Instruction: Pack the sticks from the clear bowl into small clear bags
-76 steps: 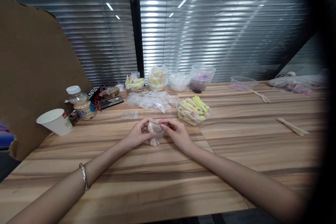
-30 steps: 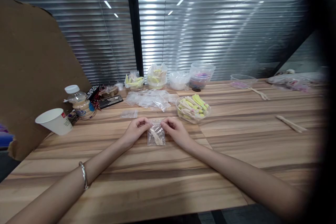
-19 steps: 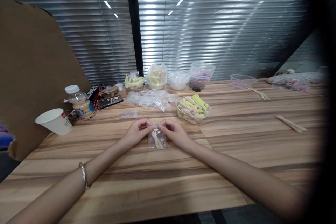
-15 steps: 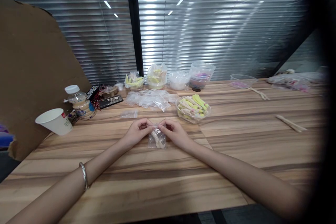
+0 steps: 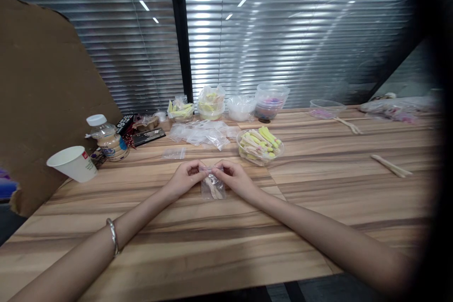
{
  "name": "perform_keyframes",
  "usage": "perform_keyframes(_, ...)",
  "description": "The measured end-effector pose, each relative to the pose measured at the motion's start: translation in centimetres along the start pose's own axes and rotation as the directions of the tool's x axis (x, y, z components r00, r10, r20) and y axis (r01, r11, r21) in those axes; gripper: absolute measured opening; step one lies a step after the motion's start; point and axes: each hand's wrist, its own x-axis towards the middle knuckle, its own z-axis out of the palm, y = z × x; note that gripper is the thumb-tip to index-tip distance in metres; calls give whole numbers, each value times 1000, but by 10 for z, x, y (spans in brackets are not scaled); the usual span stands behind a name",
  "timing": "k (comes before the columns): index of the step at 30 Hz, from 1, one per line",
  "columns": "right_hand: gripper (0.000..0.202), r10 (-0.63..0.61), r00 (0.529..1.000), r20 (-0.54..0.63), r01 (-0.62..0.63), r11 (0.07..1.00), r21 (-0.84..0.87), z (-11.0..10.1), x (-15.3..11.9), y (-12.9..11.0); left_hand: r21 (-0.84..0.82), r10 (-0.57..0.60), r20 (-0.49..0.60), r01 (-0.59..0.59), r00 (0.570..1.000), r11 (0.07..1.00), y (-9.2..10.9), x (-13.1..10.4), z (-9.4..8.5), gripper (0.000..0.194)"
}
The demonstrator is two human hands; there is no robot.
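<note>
Between my two hands is a small clear zip bag point(image 5: 218, 191) with a pale, beige, stick-like piece inside. My left hand point(image 5: 186, 179) pinches the bag's top edge at its left corner, thumb against fingers. At the right end of that same edge, my right hand point(image 5: 233, 179) pinches it too. The bag hangs toward me, just over or on the wooden table; I cannot tell which. Beyond my right hand stands a clear round bowl point(image 5: 260, 159) full of yellow and beige pieces. Past my left hand lies a single flat clear bag point(image 5: 173, 153).
A pile of clear bags point(image 5: 201, 133) lies farther back. At left are a paper cup point(image 5: 72, 163), a capped bottle point(image 5: 108, 139) and a cardboard panel point(image 5: 46, 85). Plastic tubs point(image 5: 271, 104) line the back. Pale sticks point(image 5: 391, 166) lie at right.
Both hands keep their pinch on the zip bag. The bag's lower part has swung very slightly to the right; the rest looks the same.
</note>
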Motion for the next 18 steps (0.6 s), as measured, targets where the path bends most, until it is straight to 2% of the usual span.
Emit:
perform_keyframes(4, 32, 6, 1000, 24, -5, 1000, -13, 0, -1, -1, 41, 5, 11, -5, 1000, 999, -1, 0, 0, 40)
perform_keyframes(18, 25, -45, 999, -25, 42, 996, -78, 2, -3, -2, 99, 35, 32, -38, 999, 994, -1, 1, 0, 39)
